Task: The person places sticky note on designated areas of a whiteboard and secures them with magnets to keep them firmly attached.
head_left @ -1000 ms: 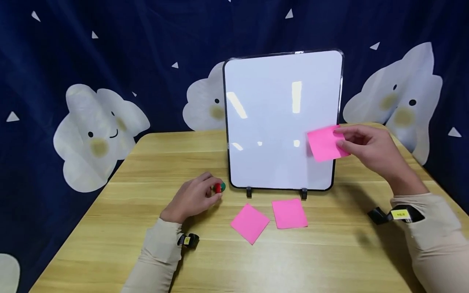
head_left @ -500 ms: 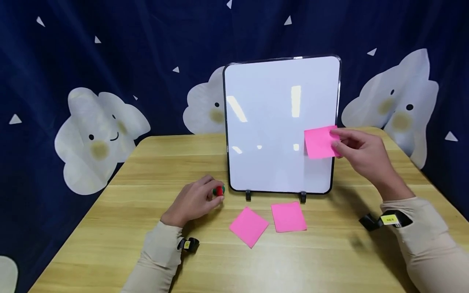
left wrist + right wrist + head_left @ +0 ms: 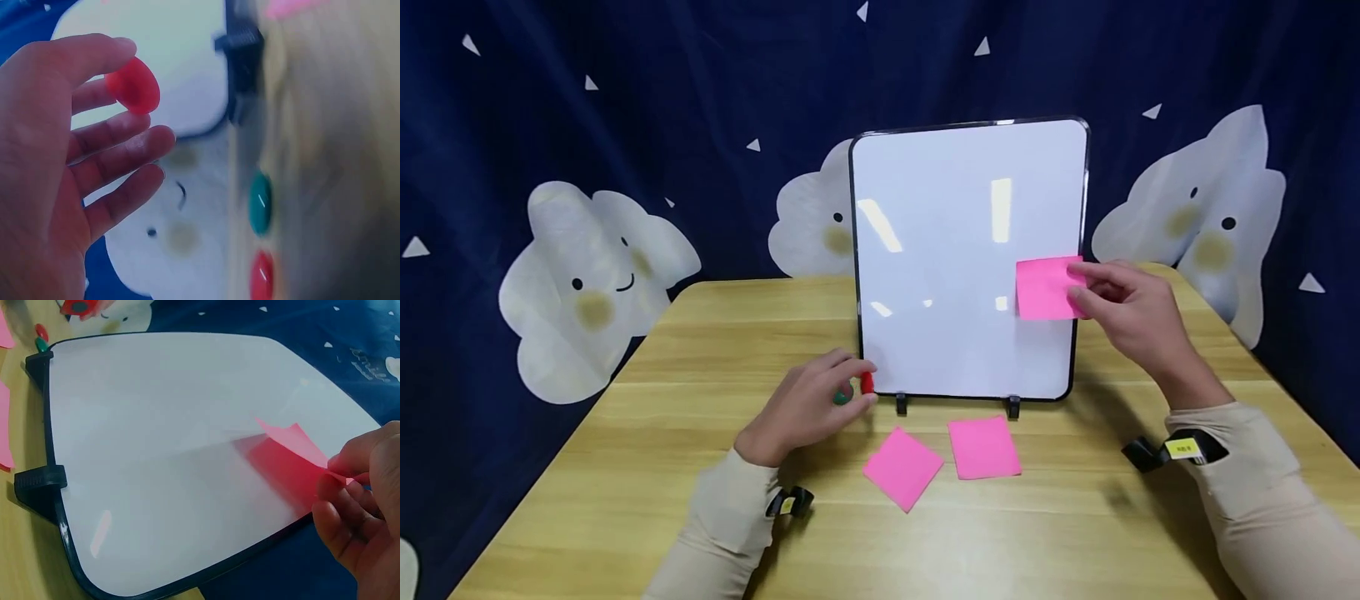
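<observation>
Foreground: the left sleeve and the right sleeve, each bearing a black wrist device, extended over a wood-grained table. Ahead of them a left pink note, turned corner-on, and a right pink note, more nearly squared, lay flat and just apart. Middle ground: the left hand pinched a red disc between thumb and fingertip, its remaining fingers spread, at the lower left corner of a black-rimmed whiteboard; a green disc and a second red disc lay on the table near that corner. The right hand pinched the right edge of a held pink note, thumb against forefinger, before the board's lower right part. Whether held note or held disc touched the board could not be told with confidence. The board stood on two black feet. Background: a dark blue curtain bore pale cloud figures and small white triangles.
</observation>
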Motion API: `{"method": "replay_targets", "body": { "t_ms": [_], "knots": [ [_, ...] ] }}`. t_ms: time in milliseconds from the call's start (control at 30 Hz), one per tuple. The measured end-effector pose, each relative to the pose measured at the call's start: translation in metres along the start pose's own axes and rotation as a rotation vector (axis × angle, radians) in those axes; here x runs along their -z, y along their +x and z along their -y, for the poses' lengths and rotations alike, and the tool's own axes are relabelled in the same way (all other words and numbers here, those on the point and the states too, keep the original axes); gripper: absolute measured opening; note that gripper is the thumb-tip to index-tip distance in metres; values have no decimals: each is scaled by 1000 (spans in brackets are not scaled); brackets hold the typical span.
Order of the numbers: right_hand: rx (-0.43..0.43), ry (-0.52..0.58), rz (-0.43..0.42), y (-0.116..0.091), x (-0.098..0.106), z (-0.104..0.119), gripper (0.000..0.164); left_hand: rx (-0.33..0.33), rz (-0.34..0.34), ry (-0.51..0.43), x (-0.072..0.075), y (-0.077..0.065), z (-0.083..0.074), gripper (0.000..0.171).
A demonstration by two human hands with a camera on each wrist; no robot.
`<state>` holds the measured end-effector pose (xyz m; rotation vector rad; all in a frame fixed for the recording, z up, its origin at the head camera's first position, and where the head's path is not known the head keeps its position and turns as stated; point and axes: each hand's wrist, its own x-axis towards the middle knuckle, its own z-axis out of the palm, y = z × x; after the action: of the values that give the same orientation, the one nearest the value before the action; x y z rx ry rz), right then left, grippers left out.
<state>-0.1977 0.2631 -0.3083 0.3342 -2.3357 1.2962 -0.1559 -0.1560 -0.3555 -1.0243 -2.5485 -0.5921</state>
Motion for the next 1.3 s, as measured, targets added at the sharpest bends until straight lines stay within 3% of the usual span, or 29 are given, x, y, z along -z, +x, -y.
{"method": "replay_targets", "body": {
  "t_ms": [133, 300, 567, 800, 1300],
  "knots": [
    [0, -37, 13, 3, -3, 3, 34, -76, -19, -34, 1, 15, -12, 28],
    [-4, -82, 0, 6, 0, 11, 34, -114, -29, -28, -1, 35, -25, 26],
    [-21, -116, -11, 10, -1, 13, 36, -102, -21, -42, -7, 46, -32, 28],
    [23, -117, -45, 10, -7, 8, 33, -110, -34, -51, -9, 54, -35, 27],
    [106, -125, -121, 8, -11, 2, 28, -160, -68, -21, -10, 91, -52, 38]
  ]
}}
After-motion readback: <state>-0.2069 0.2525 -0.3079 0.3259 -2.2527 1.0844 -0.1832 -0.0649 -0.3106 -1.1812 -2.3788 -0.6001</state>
